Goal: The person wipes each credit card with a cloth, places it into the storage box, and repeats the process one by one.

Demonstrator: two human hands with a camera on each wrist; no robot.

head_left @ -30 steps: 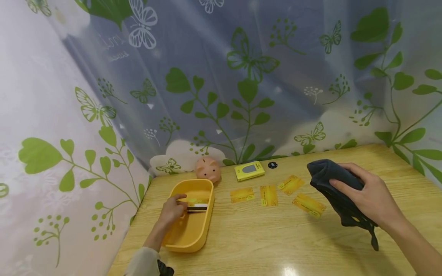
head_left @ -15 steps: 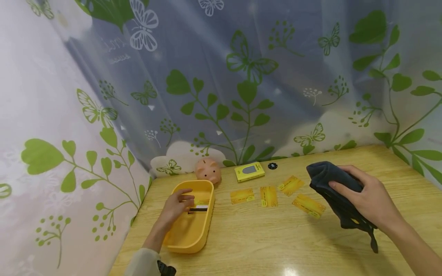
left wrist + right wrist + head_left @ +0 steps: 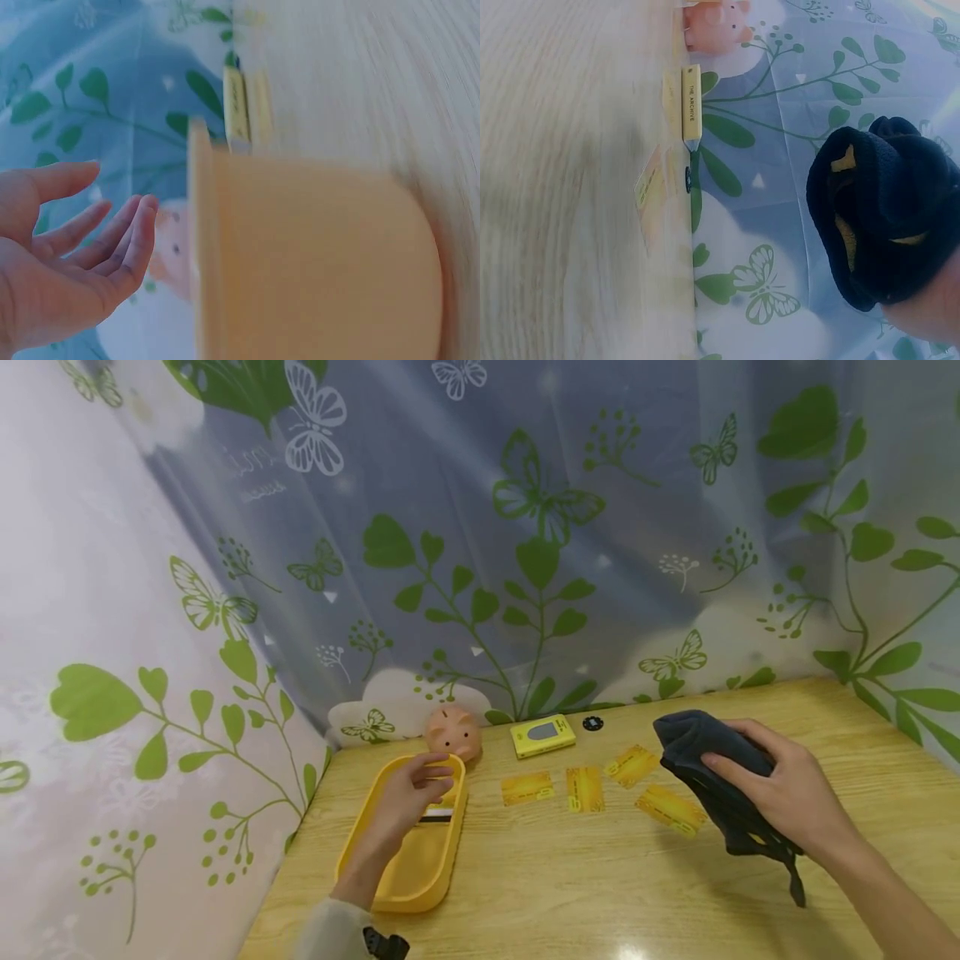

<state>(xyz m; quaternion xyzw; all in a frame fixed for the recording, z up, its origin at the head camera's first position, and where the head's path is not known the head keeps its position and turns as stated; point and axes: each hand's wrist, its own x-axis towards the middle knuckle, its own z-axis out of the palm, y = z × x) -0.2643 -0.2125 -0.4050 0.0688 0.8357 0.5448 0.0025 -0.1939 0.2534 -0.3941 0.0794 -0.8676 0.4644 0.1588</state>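
My left hand (image 3: 405, 797) is over the far part of a yellow plastic tray (image 3: 420, 864), its fingers loosely spread and holding nothing. In the left wrist view the hand (image 3: 82, 262) stays apart from the tray's rim (image 3: 201, 247). Inside the tray lies a card with a black stripe (image 3: 437, 815), partly hidden by the hand. On the other side, my right hand (image 3: 795, 789) grips a dark navy cloth pouch (image 3: 697, 743) above the table, a drawstring end dangling below. The right wrist view looks into the pouch's mouth (image 3: 877, 202), where bits of yellow show.
Several golden cards (image 3: 585, 789) lie spread on the wooden table (image 3: 555, 877) between the hands. Behind them are a yellow box (image 3: 543, 737) and a black chip (image 3: 593, 723). A pink piggy bank (image 3: 453, 731) stands behind the tray, near a printed curtain (image 3: 450, 527).
My left hand has let go of the striped card, which stays in the tray, and has risen up and right with fingers spread. The right hand with the pouch has shifted slightly left.
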